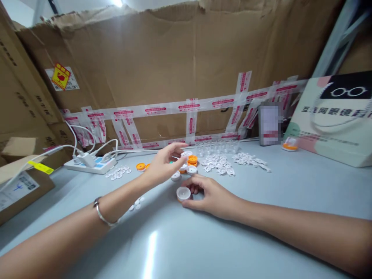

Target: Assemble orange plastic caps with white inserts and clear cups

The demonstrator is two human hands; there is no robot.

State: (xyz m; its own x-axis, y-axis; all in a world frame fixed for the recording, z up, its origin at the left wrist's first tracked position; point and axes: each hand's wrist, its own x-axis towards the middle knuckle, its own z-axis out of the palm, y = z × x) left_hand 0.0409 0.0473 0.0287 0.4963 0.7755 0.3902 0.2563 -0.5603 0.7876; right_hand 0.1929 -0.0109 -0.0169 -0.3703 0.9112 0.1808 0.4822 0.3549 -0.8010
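Observation:
My right hand (209, 193) rests on the grey table (261, 201) with its fingers curled around a small white round cup (183, 193). My left hand (165, 162), a silver bangle on its wrist, reaches over a cluster of white and orange caps (188, 164). Its fingers are partly stretched, and thumb and forefinger come close at a small white piece; whether they grip it is unclear.
Piles of small white flat pieces (221, 164) lie behind the caps, and more sit at the left (117, 172). A row of clear vials (216, 147) stands by the taped cardboard wall. A power strip (88, 164) with cables lies left, a printed box (334, 120) right.

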